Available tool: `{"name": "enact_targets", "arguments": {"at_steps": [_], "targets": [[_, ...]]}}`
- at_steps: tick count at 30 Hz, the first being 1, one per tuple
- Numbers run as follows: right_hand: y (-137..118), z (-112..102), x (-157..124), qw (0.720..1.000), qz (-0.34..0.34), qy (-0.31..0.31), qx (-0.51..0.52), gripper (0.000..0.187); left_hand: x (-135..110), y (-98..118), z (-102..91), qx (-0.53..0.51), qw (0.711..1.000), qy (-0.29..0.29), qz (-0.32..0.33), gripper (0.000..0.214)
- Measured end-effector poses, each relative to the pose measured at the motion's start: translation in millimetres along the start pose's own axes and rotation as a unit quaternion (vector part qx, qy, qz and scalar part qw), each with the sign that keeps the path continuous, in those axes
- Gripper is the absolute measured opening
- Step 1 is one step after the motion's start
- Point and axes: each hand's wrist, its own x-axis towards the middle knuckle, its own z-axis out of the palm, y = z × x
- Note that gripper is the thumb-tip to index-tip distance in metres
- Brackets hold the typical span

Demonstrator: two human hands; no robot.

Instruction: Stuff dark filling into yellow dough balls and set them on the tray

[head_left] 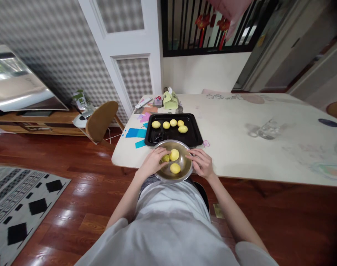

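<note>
A round metal bowl [182,176] stands at the table's front edge, right before my body. Inside it lie a lemon [174,154] toward the back, another lemon [175,168] at the front and a partly covered lemon [165,158] on the left. My left hand [154,161] reaches over the left rim, its fingers and thumb closed around the covered lemon. At the right rim is my right hand [203,162], fingers stretched out over the edge and apart from the lemons. Behind the bowl, a black baking tray [194,129] carries several lemons [183,129].
A green tissue box [170,100] and a white remote [143,103] sit behind the tray. On the right of the white table [226,155] is a glass jug [268,129]. A wooden chair [102,122] stands off the table's left side.
</note>
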Motion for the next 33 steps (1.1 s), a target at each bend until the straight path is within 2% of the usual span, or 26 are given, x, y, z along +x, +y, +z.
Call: {"name": "enact_targets", "arguments": {"at_steps": [5, 9, 15, 20, 24, 27, 30, 33], "targets": [[16.1, -7.6, 24.6, 0.999, 0.034, -0.006, 0.014, 0.033, -0.9, -1.5, 0.5, -0.007, 1.000, -0.006, 0.008, 0.061], [41.5, -4.0, 59.3, 0.994, 0.062, -0.088, -0.019, 0.042, -0.8, -6.1, 0.3, -0.012, 0.999, -0.025, 0.028, 0.066], [86.1, 27.4, 98.0, 0.953, 0.050, -0.253, -0.159, 0.062, 2.0, -8.5, 0.6, -0.004, 0.998, -0.047, 0.050, 0.052], [104.4, 49.9, 106.9, 0.926, 0.023, -0.316, -0.206, 0.062, 2.5, -3.5, 1.2, 0.019, 0.998, -0.044, 0.034, 0.049], [108.6, 53.6, 107.5, 0.922, 0.039, -0.308, -0.230, 0.057, 1.9, -2.5, 2.8, 0.027, 0.999, -0.039, 0.027, 0.050], [102.3, 44.9, 106.2, 0.934, 0.052, -0.275, -0.223, 0.052, 1.5, -2.4, 4.3, 0.033, 0.999, -0.035, 0.019, 0.052], [79.1, 26.2, 103.1, 0.953, 0.068, -0.220, -0.198, 0.048, 0.9, -1.8, 5.3, 0.037, 0.999, -0.027, 0.014, 0.054], [40.0, 4.1, 96.7, 0.973, 0.078, -0.156, -0.150, 0.044, 0.4, -1.0, 5.5, 0.041, 0.999, -0.026, 0.016, 0.054]]}}
